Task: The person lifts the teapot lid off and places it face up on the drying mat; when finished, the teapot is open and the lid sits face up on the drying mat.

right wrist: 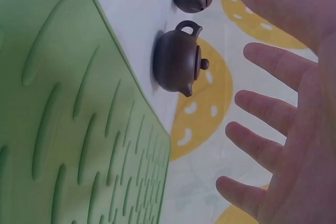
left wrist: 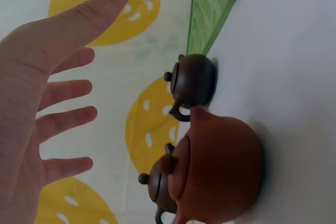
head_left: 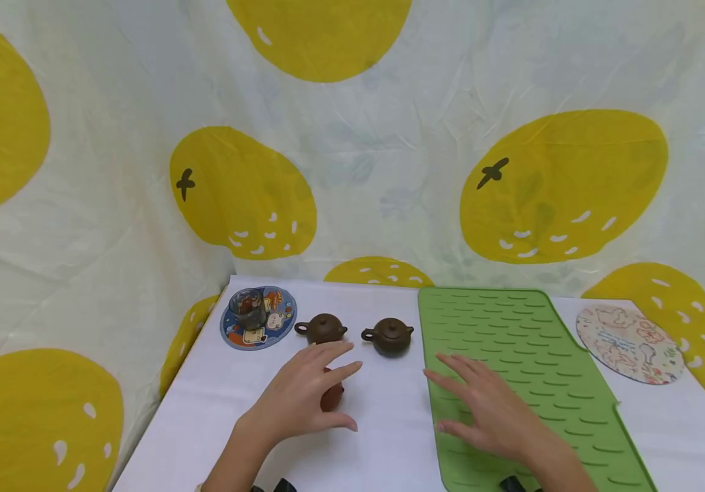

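Note:
My left hand (head_left: pixel 303 393) hovers with spread fingers above a reddish-brown clay teapot (left wrist: pixel 220 169), which it partly hides in the head view. Over the left edge of a green ridged mat (head_left: pixel 512 383) hangs my right hand (head_left: pixel 490 410), its fingers apart and holding nothing. Two dark brown teapots stand farther back: the left dark teapot (head_left: pixel 324 329) just beyond my left hand, and the right dark teapot (head_left: pixel 391 337) between the hands and the mat's far left part. All three teapots have their lids on.
At the back left, a clear glass cup (head_left: pixel 248 307) stands on a round blue patterned coaster (head_left: pixel 279 331). A pale patterned oval mat (head_left: pixel 629 345) lies on the right of the white table (head_left: pixel 205 410). A lemon-print curtain (head_left: pixel 389 171) hangs behind.

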### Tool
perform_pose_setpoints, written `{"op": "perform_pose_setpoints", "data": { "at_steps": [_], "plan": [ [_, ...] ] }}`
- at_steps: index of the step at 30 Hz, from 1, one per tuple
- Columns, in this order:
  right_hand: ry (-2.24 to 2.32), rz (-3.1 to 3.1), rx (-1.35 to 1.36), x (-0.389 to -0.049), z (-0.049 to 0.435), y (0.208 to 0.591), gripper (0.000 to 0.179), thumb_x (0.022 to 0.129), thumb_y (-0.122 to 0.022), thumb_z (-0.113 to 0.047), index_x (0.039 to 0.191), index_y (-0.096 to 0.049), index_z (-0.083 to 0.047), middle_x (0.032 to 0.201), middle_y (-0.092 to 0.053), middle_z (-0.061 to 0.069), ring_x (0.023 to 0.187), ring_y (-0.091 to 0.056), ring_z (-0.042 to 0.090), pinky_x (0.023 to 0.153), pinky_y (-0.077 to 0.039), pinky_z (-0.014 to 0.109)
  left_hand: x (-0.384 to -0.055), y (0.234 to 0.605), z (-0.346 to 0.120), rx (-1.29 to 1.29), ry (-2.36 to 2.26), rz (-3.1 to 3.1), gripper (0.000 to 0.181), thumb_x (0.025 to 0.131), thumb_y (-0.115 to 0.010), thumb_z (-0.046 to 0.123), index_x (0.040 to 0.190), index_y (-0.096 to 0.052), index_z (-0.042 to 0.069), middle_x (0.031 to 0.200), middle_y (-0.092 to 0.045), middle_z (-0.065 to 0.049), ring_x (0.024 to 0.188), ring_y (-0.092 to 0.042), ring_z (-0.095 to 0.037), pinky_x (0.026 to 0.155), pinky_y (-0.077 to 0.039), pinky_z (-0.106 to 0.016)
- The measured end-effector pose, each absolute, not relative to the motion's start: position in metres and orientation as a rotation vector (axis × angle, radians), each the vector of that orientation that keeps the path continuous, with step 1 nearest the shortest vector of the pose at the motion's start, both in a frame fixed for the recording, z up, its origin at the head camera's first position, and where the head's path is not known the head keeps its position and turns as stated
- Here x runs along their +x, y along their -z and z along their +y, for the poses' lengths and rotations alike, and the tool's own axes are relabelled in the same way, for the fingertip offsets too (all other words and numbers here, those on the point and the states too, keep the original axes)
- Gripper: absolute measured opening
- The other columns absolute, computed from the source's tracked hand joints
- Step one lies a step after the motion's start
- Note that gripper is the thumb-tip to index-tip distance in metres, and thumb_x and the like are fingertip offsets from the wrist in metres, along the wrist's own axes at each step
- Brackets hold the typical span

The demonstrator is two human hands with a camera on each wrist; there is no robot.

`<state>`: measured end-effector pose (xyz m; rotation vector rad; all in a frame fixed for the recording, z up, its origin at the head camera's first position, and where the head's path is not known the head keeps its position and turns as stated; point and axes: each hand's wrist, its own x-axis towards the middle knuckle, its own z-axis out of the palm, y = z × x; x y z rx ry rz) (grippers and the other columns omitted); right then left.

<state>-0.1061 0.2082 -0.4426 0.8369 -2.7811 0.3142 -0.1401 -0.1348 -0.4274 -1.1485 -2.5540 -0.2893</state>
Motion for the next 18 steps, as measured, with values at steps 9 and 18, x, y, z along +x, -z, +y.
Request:
{"op": "perform_pose_setpoints", "data": {
  "at_steps": [9,18],
  "plan": [
    [-0.328,-2.792,0.849,-0.105,0.202,0.443,0.073,0.082,-0.078,-0.056,0.147,-0.055,-0.033,0.156,-0.051,0.004,0.136,-0.055,0.035,0.106,-0.048,0.059,-0.127,0.436,-0.157,-0.956,0.385,-2.473,0.076,0.073,-0.075,0.076,0.132,-0.069,0.029,0.140,-0.064,0.006,0.129,-0.061,-0.015,0.102,-0.056,-0.038],
    [-0.344,-2.788,0.866,-0.105,0.197,0.444,0.072,0.081,-0.079,-0.056,0.145,-0.057,-0.032,0.154,-0.053,0.005,0.135,-0.056,0.033,0.107,-0.048,0.057,-0.116,0.459,-0.175,-0.781,0.469,-2.429,0.074,0.064,-0.086,0.068,0.122,-0.075,0.023,0.123,-0.070,0.004,0.105,-0.065,-0.010,0.081,-0.059,-0.031]
  ]
}}
